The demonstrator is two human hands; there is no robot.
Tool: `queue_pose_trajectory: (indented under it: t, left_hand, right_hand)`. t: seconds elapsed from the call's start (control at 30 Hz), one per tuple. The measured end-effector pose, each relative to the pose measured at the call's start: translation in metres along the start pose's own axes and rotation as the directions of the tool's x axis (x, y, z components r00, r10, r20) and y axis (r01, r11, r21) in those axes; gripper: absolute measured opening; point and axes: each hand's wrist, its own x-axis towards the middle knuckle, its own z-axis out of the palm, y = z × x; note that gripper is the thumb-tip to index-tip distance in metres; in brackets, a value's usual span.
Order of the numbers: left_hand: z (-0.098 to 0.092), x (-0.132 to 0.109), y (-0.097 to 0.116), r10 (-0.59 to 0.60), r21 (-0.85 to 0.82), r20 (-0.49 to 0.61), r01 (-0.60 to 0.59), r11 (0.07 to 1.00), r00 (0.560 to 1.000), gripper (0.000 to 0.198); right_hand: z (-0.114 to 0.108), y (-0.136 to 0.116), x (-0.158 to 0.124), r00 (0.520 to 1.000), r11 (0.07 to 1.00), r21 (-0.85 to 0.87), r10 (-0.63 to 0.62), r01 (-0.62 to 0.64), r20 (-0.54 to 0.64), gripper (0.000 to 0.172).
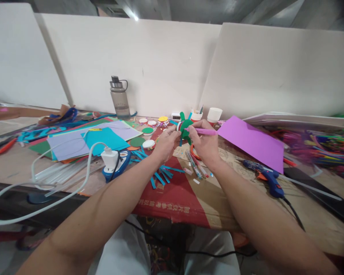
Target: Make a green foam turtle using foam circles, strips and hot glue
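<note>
My left hand grips a small round craft piece with a green face, a white rim and green and blue strips sticking out around it. In my right hand is a pink pen, its tip end pointing at the green face. The fingers of both hands are closed, and they partly hide the piece. Below the hands lie loose blue paper strips and several pens. White and green round discs lie left of my left hand.
A water bottle stands at the back. Coloured sheets and a power strip with a white plug lie left, its cable looping forward. On the right are a purple sheet, a blue glue gun and pipe cleaners. White cups stand behind.
</note>
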Motion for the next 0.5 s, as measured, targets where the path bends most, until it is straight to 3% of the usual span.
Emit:
queue_pose_trajectory:
  t: [0.3,0.5]
  left_hand:
    - [-0.0031,0.0023,-0.0043,0.003,0.043,-0.003,-0.003,0.999,1.0,0.009]
    - [-0.0081,0.0094,0.0028,-0.027,-0.131,-0.166,0.005,0.991,0.986,0.012]
  right_hand:
    - [-0.002,-0.0066,-0.0002,1.0,0.996,0.094,-0.006,0.006,-0.002,0.016]
    - [-0.0072,0.0027,0.008,0.979,0.97,0.22,0.138,-0.103,-0.152,0.022]
